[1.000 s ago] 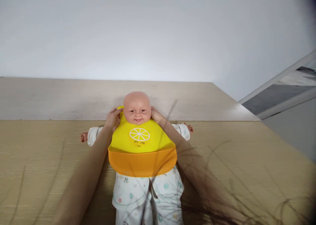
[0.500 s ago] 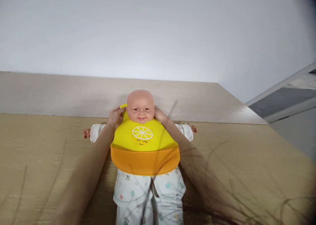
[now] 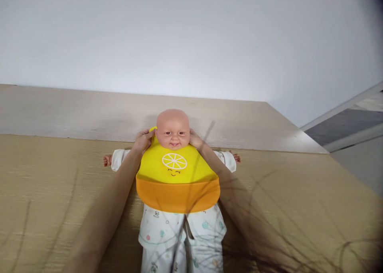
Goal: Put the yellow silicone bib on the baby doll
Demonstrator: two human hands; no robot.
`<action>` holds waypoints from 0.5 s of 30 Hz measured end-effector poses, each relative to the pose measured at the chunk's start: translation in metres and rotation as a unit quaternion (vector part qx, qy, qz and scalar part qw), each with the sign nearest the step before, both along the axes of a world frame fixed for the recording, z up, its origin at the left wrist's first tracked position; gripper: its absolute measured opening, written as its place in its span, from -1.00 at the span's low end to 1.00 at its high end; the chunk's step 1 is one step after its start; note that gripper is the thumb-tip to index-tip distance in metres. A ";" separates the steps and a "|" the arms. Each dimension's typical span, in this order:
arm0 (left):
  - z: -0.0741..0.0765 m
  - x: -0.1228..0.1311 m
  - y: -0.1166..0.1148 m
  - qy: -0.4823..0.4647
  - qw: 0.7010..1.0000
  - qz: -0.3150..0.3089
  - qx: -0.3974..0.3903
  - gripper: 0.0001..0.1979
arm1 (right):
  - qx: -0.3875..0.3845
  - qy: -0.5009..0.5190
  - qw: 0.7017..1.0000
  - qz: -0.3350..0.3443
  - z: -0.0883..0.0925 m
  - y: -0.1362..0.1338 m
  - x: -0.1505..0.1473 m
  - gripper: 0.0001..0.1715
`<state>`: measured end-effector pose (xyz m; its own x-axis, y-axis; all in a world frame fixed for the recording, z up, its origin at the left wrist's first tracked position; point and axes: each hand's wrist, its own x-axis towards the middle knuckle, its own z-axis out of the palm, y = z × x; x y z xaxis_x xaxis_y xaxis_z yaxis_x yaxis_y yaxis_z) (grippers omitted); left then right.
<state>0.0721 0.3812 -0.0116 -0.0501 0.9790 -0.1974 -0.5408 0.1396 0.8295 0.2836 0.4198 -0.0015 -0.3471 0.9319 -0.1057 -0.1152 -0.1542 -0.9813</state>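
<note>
Doll (image 3: 176, 177) lies face-up on the wooden table (image 3: 44, 185), long axis toward the camera, yellow bib (image 3: 176, 177) over its chest; left hand (image 3: 143, 140) and right hand (image 3: 194, 139) each pinch a bib neck strap beside the head, equally near.

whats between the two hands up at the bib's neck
The doll's head, in the head view. The left hand and right hand sit at either side of it, at the top corners of the yellow bib.
</note>
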 end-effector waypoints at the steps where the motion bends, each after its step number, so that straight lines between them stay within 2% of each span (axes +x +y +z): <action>1: 0.000 0.000 -0.001 -0.002 1.000 -0.002 0.003 -0.85 | -0.003 0.011 1.000 0.011 -0.001 0.000 0.000 -0.73; 4: 0.003 0.000 -0.002 -0.009 1.000 -0.020 0.007 -0.88 | -0.028 0.074 0.996 0.042 -0.006 0.002 0.001 -0.65; 7: 0.004 -0.002 -0.002 -0.011 0.999 -0.037 0.008 -0.92 | -0.047 0.108 0.992 0.046 -0.013 0.006 0.002 -0.64; 15: 0.005 -0.003 -0.005 -0.015 0.996 -0.084 0.018 -0.89 | -0.010 0.064 0.997 -0.037 -0.019 0.012 0.005 -0.76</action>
